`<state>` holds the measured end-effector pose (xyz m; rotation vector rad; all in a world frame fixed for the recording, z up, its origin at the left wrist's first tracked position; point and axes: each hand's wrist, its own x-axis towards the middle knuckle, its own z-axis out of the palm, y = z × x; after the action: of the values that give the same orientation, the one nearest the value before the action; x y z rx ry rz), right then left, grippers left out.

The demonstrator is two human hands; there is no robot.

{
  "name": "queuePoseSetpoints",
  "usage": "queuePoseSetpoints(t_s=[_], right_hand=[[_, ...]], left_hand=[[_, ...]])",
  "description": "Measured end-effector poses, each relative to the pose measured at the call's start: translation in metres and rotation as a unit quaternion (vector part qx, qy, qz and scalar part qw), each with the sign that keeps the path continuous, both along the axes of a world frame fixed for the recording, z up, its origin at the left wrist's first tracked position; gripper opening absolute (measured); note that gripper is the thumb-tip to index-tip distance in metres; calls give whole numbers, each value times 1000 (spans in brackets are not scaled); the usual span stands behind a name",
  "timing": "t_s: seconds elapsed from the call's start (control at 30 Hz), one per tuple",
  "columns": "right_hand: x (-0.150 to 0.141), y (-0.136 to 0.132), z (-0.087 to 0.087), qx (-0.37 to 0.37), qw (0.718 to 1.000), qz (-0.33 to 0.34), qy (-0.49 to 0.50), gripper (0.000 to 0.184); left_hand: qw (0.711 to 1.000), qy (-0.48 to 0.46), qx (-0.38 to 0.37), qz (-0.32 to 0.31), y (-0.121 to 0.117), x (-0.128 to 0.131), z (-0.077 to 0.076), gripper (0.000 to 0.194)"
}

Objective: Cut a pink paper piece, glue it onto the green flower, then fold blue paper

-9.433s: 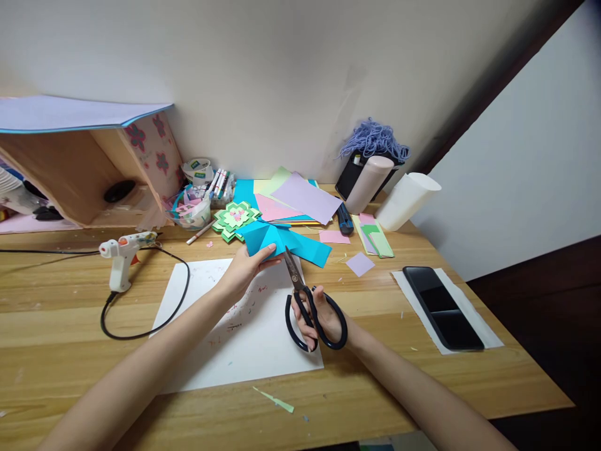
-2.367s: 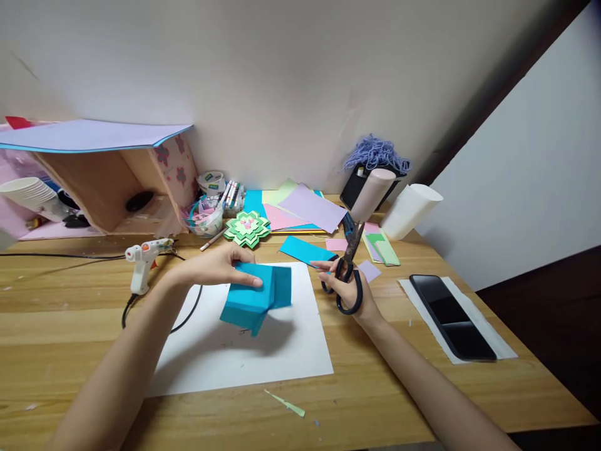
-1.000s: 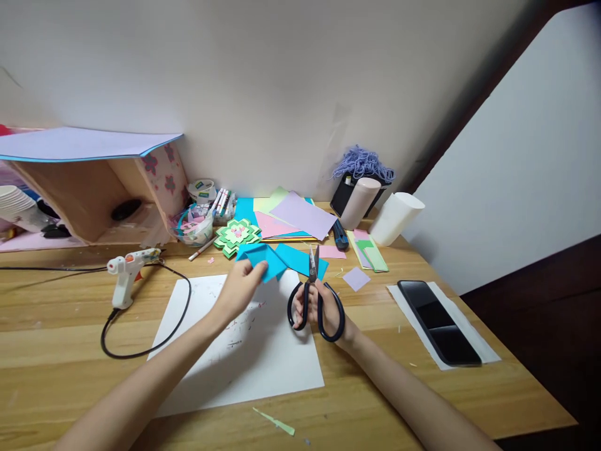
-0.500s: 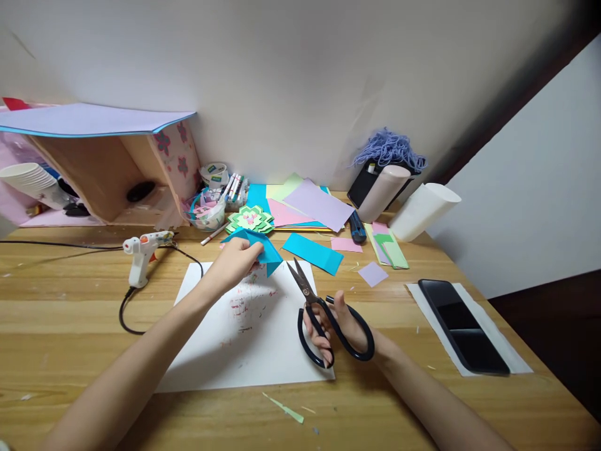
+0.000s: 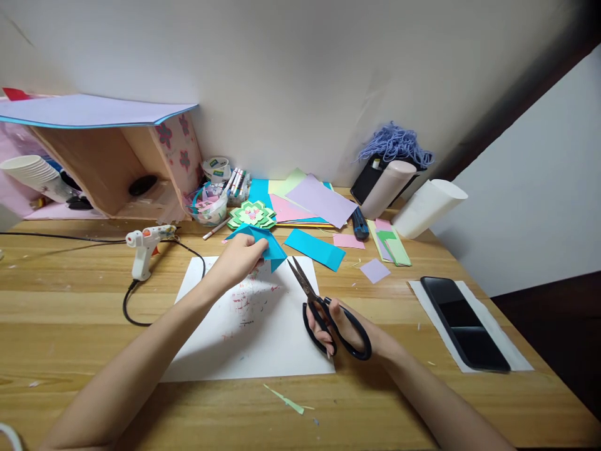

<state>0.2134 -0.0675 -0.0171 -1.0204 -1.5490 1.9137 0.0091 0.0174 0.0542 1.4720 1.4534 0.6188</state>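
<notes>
My left hand point(image 5: 245, 255) pinches a folded piece of blue paper point(image 5: 276, 249) above a marked white sheet point(image 5: 206, 351). In my right hand point(image 5: 345, 326) is a pair of black-handled scissors point(image 5: 306, 285), with fingers and thumb in the loops. The blades are nearly together and their tips point at the paper's right corner, close to it; contact is hard to tell. Behind the hands lie a blue paper strip point(image 5: 313, 249) and a layered green paper flower point(image 5: 251, 215).
A white glue gun point(image 5: 143, 250) with its cord stands at left, beside a cardboard box point(image 5: 178, 156). Coloured paper sheets point(image 5: 323, 199), a utility knife point(image 5: 359, 224) and paper rolls point(image 5: 429, 207) are at the back. A phone point(image 5: 462, 322) lies at right; a green scrap point(image 5: 286, 399) lies in front.
My right thumb has come down onto the scissor handle, and the handles have drawn closer together. The blue paper stays pinched in my left hand. The view has shifted slightly.
</notes>
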Motion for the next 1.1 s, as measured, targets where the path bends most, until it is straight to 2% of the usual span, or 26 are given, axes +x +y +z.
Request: queuePoseSetpoints(t_s=[0.3, 0.43, 0.5, 0.6, 0.77, 1.0, 1.1], right_hand=[[2, -1, -1, 42, 997, -8, -66, 73], [2, -2, -2, 103, 986, -30, -131, 65], [1, -2, 0, 155, 966, -51, -201, 58], [-2, -1, 9, 212, 915, -88, -331, 50], [-7, -1, 21, 236, 848, -130, -456, 49], [-6, -1, 24, 262, 806, -178, -501, 62], [-5, -1, 22, 272, 799, -189, -501, 64]], left_hand=[[1000, 10, 7, -8, -2, -1, -1, 31], [1000, 9, 13, -26, -4, 3, -3, 34], [999, 3, 24, -42, -5, 6, -5, 36], [996, -3, 42, -72, -6, 9, -6, 38], [984, -18, 93, -152, -10, 10, -4, 44], [982, 29, 96, -160, -16, 12, -2, 47], [981, 34, 97, -167, -17, 14, -1, 48]])
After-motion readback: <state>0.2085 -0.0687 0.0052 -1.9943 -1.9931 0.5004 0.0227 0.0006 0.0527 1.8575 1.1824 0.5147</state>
